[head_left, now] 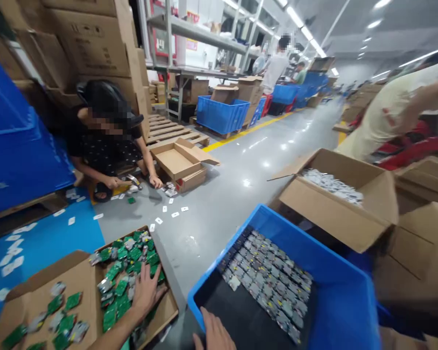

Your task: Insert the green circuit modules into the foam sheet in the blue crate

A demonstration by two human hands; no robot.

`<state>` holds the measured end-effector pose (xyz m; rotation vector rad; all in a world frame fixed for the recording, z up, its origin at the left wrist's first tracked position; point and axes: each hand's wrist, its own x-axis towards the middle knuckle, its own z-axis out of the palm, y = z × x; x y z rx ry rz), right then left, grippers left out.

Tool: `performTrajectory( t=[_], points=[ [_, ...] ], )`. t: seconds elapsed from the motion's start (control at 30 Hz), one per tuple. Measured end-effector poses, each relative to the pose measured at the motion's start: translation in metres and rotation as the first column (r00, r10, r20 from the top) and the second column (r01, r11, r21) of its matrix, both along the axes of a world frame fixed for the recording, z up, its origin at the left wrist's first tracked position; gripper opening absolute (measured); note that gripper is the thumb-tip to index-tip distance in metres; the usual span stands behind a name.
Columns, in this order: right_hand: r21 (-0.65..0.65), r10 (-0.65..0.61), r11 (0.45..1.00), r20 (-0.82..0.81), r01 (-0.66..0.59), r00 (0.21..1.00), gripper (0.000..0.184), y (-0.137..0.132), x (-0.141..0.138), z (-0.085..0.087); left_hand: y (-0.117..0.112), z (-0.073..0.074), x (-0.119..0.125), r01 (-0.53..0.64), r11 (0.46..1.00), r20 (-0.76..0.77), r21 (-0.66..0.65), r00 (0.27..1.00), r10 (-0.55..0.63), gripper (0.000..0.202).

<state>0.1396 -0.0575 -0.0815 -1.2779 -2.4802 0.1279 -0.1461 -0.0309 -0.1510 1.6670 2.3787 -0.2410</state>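
My left hand (pixel 145 291) reaches into a shallow cardboard box (pixel 169 311), its fingers spread over a heap of small green circuit boards (pixel 122 253) with silvery parts. No board shows clearly in its grasp. At the lower edge, my right hand (pixel 216 331) has its fingers stretched out by the near left rim of a blue plastic bin (pixel 345 277); whether it touches the rim I cannot tell. Inside that bin, rows of grey-faced modules (pixel 270 282) lie on a black sheet (pixel 237 311). More boards (pixel 67 323) are scattered on the box's folded-out flap (pixel 29 311).
A person in black (pixel 105 141) crouches at left, hands near white pieces strewn on the floor (pixel 164 209). An open carton (pixel 336 214) of whitish parts stands beyond the bin. Another person (pixel 397 107) bends at right. Blue bins (pixel 22 146) and a pallet (pixel 171 131) line the left.
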Motion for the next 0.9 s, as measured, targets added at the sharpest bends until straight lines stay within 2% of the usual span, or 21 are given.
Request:
performTrajectory(
  t=[0.1,0.17,0.27,0.33,0.67,0.9],
  points=[
    [-0.031,0.054,0.998,-0.052,-0.056,0.997,0.042,0.003,0.003,0.021,-0.013,0.02,0.004,0.125,0.99,0.097,-0.066,0.988,-0.118,0.078],
    [-0.059,0.063,0.996,-0.081,-0.068,0.995,0.043,0.005,0.003,0.03,-0.016,0.031,0.006,0.198,0.972,0.154,-0.124,0.972,-0.178,0.085],
    [-0.079,0.089,0.992,-0.117,-0.098,0.989,0.045,0.007,0.002,0.036,-0.016,0.04,0.01,0.27,0.946,0.193,-0.181,0.953,-0.235,0.094],
    [-0.093,0.106,0.989,-0.13,-0.119,0.986,0.046,0.007,0.002,0.038,-0.015,0.044,0.013,0.284,0.94,0.195,-0.187,0.949,-0.248,0.091],
    [-0.21,0.093,0.972,-0.076,-0.107,0.993,0.051,0.006,0.002,0.051,-0.019,0.044,0.027,0.287,0.942,0.237,-0.175,0.941,-0.243,0.05],
    [-0.227,0.076,0.97,-0.05,-0.086,0.996,0.053,0.005,0.002,0.05,-0.017,0.04,0.027,0.283,0.944,0.251,-0.171,0.939,-0.236,0.049]
  ],
)
